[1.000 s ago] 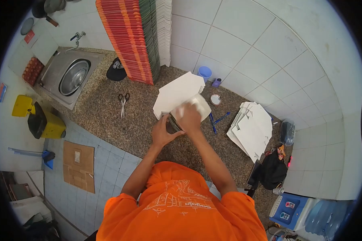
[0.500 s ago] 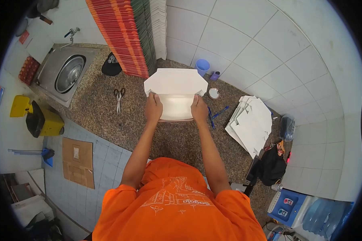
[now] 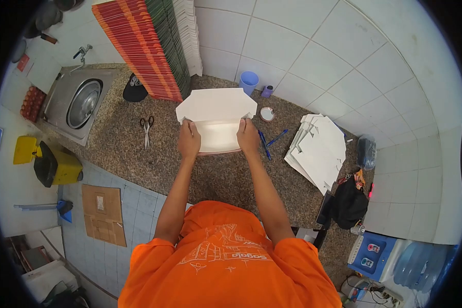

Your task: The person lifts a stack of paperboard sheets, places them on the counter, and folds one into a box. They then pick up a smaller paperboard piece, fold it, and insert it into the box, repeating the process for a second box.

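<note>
A white cardboard box (image 3: pixel 216 105) stands on the speckled counter, its lid flap raised at the far side. My left hand (image 3: pixel 190 140) grips the box's left side wall, thumb on the inner side and fingers wrapped outside. At the opposite wall my right hand (image 3: pixel 248 136) holds on the same way. Scissors (image 3: pixel 146 134) lie on the counter to the left of the box. To its right are blue pens (image 3: pixel 264 146) and a small round white-and-red item (image 3: pixel 267 114).
A tall stack of folded red and green cardboard (image 3: pixel 143 51) rises behind left. Flat white cardboard pieces (image 3: pixel 320 151) are piled at right. A blue cup (image 3: pixel 249 81) stands by the tiled wall. Further off are a sink (image 3: pixel 100 95), a black bag (image 3: pixel 350 205) and a water dispenser (image 3: pixel 377 254).
The view has shifted slightly, so the whole scene sits a little differently. Both hands keep their hold on the box sides, and the box looks the same.
</note>
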Action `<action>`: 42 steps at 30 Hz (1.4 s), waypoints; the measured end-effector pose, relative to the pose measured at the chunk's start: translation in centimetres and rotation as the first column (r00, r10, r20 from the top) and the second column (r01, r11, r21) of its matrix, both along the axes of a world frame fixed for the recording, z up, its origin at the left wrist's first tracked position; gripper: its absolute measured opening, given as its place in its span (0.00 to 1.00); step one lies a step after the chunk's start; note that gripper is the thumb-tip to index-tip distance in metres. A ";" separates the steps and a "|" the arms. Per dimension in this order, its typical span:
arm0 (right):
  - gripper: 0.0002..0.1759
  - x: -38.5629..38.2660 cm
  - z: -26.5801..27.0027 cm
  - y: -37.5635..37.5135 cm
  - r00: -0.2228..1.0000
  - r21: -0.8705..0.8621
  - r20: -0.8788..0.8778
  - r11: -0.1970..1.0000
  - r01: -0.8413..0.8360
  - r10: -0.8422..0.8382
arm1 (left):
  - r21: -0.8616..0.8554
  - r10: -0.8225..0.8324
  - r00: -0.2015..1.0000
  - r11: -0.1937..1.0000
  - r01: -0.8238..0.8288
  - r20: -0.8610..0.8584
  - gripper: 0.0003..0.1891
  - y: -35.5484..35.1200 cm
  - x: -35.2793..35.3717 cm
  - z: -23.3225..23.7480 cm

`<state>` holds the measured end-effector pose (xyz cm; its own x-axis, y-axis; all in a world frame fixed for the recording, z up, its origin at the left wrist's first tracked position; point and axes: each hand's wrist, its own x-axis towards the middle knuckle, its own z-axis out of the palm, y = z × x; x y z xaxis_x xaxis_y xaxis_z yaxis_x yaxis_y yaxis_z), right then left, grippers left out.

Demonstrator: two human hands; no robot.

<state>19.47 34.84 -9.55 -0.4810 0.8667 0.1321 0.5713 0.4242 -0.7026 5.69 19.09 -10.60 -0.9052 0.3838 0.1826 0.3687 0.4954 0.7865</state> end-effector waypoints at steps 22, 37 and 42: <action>0.44 34.3 -1.2 16.6 0.863 -0.350 0.432 0.930 -0.108 0.263 | 0.020 0.022 0.994 0.999 -0.025 0.110 0.18 1.0 -0.8 -0.9; 0.44 36.5 -0.6 15.5 0.915 -0.414 0.335 0.907 -0.073 0.226 | 0.333 -0.133 0.905 0.943 -0.010 0.403 0.22 -3.6 1.7 -2.2; 0.40 36.6 -0.5 17.0 0.874 -0.495 0.401 0.868 -0.044 0.274 | 0.406 -0.185 0.844 0.913 -0.042 0.504 0.18 -5.3 2.7 -2.0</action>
<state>56.07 51.87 -10.02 -0.5226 0.6753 -0.5203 0.8205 0.2328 -0.5220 8.39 13.81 -12.64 -0.8776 0.4515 -0.1612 -0.1308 0.0980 0.9866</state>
